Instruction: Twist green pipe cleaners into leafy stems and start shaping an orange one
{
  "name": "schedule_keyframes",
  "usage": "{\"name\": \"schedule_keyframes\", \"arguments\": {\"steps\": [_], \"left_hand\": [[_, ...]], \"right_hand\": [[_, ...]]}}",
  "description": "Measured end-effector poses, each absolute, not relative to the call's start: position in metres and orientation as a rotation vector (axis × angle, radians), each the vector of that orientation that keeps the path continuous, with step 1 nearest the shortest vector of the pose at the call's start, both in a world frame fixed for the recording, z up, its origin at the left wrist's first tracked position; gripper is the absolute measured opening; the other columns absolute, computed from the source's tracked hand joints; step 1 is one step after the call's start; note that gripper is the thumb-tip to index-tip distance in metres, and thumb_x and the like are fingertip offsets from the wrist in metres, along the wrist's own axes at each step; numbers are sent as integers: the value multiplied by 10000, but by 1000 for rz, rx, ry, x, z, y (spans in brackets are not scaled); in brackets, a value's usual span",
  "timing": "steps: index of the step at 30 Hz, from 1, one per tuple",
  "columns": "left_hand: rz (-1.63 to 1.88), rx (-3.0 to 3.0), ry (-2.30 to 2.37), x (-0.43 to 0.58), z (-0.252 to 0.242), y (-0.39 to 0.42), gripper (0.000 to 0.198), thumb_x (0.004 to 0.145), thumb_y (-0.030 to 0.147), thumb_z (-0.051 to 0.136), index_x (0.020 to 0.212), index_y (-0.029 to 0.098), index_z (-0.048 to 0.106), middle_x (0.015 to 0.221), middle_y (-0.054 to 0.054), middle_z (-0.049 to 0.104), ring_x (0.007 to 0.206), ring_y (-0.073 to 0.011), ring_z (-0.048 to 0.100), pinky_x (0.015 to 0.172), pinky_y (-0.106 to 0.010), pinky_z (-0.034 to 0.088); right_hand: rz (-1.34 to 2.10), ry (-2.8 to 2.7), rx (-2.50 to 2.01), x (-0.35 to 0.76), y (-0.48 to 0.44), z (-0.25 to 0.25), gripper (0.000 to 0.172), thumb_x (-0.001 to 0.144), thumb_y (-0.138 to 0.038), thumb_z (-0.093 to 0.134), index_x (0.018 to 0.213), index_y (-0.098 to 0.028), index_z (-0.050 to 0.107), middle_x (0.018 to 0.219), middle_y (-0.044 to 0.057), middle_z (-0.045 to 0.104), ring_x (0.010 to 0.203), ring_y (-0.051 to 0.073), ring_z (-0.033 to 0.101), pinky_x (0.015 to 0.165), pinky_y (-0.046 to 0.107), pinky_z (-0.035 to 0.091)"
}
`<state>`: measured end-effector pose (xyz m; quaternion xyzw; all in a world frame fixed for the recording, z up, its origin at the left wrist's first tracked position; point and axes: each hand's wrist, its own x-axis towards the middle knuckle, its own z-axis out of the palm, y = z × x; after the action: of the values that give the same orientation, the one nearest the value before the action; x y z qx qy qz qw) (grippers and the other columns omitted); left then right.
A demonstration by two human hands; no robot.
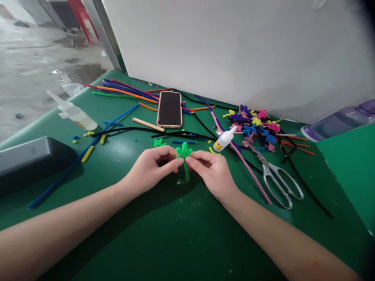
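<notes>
A green pipe-cleaner flower (184, 153) with a short stem is pinched between both hands above the green table (175, 234). My left hand (152, 166) grips it from the left, fingers closed on the stem just under the petals. My right hand (212, 169) pinches it from the right at the same spot. A second small green flower (159, 143) lies on the table just behind my left hand.
Behind the hands lie a phone (169, 109), loose coloured pipe cleaners (125, 91), a wooden stick (148, 124), a small glue bottle (225, 139), a pile of finished flowers (254, 125) and scissors (278, 179). A larger glue bottle (74, 113) and dark box (26, 156) sit left; a white board (234, 47) stands behind.
</notes>
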<state>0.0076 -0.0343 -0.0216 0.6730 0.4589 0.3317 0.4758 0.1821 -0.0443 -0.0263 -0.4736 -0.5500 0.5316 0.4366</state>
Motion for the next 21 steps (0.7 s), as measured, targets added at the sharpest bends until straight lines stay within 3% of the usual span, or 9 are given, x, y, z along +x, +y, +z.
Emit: {"name": "schedule_keyframes", "arguments": {"steps": [14,21], "left_hand": [[786,1765,1251,7,-20,-37,216,824,340,558,706,169,618,562,16,577,520,-111,529,495,-203,405],[988,1628,1317,0,-17,-27,178,839,314,536,879,190,658,692,-6,637,600,-127,573,589,-229,460]], "right_hand": [[1413,-1341,-1183,183,-45,-28,152,713,-346,699,764,-203,695,677,5,676,627,154,643,634,314,538],[1163,-1377,-1299,189,-39,-32,182,772,-362,631,812,-185,645,658,9,613,602,142,573,565,285,477]]}}
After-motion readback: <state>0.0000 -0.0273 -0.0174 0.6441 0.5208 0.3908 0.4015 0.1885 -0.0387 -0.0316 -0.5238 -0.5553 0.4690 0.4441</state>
